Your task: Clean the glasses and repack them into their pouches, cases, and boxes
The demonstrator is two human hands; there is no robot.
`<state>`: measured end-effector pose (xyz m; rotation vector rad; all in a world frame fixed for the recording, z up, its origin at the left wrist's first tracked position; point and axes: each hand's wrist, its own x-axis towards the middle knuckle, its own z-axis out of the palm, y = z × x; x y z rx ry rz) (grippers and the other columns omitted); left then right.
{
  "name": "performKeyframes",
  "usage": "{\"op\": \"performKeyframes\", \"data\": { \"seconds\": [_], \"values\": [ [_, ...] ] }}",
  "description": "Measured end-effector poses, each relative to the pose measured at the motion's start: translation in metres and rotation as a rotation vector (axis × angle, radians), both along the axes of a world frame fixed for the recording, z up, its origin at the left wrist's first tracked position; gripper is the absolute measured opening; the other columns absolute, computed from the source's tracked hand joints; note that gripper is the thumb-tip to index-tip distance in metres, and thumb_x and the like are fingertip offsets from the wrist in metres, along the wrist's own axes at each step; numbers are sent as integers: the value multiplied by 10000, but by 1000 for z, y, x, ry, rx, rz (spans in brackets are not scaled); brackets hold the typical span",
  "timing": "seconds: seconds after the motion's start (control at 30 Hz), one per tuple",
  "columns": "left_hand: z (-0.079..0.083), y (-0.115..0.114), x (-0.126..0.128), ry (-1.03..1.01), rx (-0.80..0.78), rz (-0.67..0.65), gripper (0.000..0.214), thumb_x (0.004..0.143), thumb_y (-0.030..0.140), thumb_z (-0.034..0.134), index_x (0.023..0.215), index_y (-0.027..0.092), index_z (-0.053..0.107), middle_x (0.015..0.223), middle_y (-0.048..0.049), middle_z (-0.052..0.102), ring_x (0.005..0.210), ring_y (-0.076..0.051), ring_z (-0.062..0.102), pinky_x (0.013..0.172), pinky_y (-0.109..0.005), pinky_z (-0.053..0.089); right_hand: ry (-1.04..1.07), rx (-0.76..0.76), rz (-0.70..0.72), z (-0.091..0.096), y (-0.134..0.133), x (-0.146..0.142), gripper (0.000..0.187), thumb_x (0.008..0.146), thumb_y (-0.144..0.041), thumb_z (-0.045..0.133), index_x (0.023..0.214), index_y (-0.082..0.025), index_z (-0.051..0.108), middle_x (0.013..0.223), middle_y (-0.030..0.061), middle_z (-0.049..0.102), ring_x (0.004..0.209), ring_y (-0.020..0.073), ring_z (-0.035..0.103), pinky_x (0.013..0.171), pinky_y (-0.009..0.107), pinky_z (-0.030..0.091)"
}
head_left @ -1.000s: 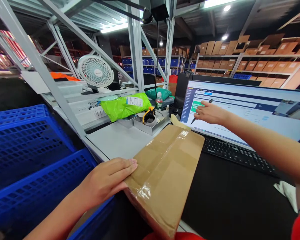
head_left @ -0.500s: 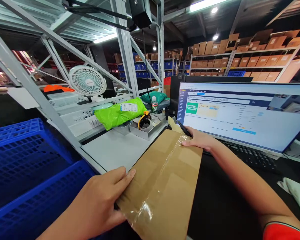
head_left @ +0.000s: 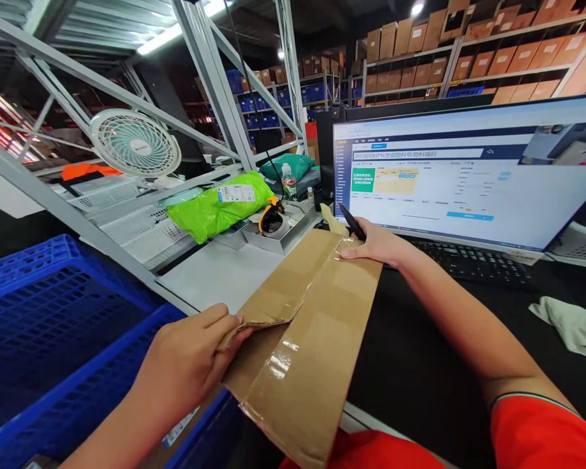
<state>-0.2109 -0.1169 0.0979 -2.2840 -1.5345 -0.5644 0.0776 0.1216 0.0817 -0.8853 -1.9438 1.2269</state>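
A flat brown cardboard box (head_left: 312, 326) with clear tape lies across the table edge in front of me. My left hand (head_left: 190, 358) grips its left flap, which is bent upward. My right hand (head_left: 376, 242) rests on the box's far corner and holds a black pen (head_left: 351, 221) between its fingers. A wide monitor (head_left: 469, 172) showing a form stands just behind my right hand, with a black keyboard (head_left: 473, 260) under it.
Blue plastic crates (head_left: 53, 312) stand at the left. A green mailer bag (head_left: 215, 205), a tape dispenser in a metal tray (head_left: 273, 225), a bottle and a white fan (head_left: 134, 143) sit behind. A pale cloth (head_left: 566, 322) lies at the right. Shelves of cartons fill the background.
My right hand came down from the screen to the box's far corner, still holding the pen. My left hand went from lying flat on the box to lifting its left flap.
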Motion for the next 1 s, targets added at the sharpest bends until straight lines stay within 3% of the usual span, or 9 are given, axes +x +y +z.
{"op": "performKeyframes", "data": {
  "seconds": [0.1, 0.23, 0.43, 0.5, 0.6, 0.67, 0.77, 0.87, 1.0],
  "values": [
    [6, -1, 6, 90, 99, 17, 324, 996, 402, 434, 915, 206, 680, 757, -26, 679, 558, -144, 655, 458, -245, 451, 9, -4, -8, -4, 0, 4, 840, 534, -449, 899, 1259, -189, 562, 1082, 63, 653, 953, 259, 618, 869, 421, 519],
    [6, -3, 11, 143, 125, 24, 363, 968, 428, 465, 1161, 190, 660, 1070, -104, 759, 806, -228, 759, 602, -285, 584, -12, 27, -71, -9, 2, 7, 914, 519, -496, 909, 1295, -187, 539, 1064, 57, 614, 964, 248, 586, 881, 404, 500],
    [-4, 1, 10, 32, 163, -26, 298, 989, 401, 518, 1042, 174, 704, 875, -78, 785, 694, -189, 750, 576, -239, 578, 6, 26, -78, -14, 4, 5, 867, 536, -538, 906, 1247, -202, 542, 1072, 53, 597, 945, 239, 571, 850, 381, 490],
    [-6, 3, 6, -92, 141, 33, 284, 962, 422, 562, 942, 196, 732, 801, -43, 779, 647, -177, 735, 564, -231, 572, -5, 41, -87, -13, 3, 5, 846, 532, -528, 910, 1222, -207, 540, 1026, 30, 572, 906, 224, 559, 833, 376, 482],
    [-8, 11, -1, -541, 89, 323, 318, 876, 513, 633, 811, 218, 733, 717, -1, 758, 630, -198, 721, 557, -267, 597, -20, 66, -91, -13, 0, 7, 756, 528, -522, 907, 1120, -214, 551, 921, -13, 513, 840, 199, 524, 789, 357, 467],
    [-11, 19, -6, -960, 72, 463, 341, 800, 547, 689, 865, 215, 727, 804, -6, 778, 731, -236, 743, 618, -317, 640, -24, 60, -114, -13, -1, 8, 719, 525, -527, 902, 1071, -217, 552, 881, -26, 489, 815, 194, 512, 767, 351, 461],
    [-14, 35, -15, -1425, 27, 464, 424, 737, 500, 736, 1035, 200, 699, 1018, -47, 781, 906, -277, 749, 774, -396, 662, 0, 38, -168, -16, -5, 7, 750, 542, -519, 889, 1135, -223, 538, 902, -20, 505, 825, 202, 527, 779, 364, 465],
    [-12, 57, -33, -1545, -2, 434, 492, 697, 444, 771, 1099, 179, 674, 1113, -83, 759, 994, -288, 734, 865, -414, 640, 18, 80, -208, -18, -14, 3, 687, 647, -516, 824, 1187, -231, 509, 940, -5, 520, 857, 212, 540, 807, 379, 466],
    [-1, 102, -66, -1387, -87, 346, 514, 648, 490, 800, 1020, 154, 683, 1126, -131, 750, 1045, -293, 713, 884, -370, 616, 93, 105, -145, -16, -33, 1, 569, 762, -481, 738, 1208, -251, 469, 954, -1, 535, 796, 182, 514, 786, 362, 465]
  ]
}}
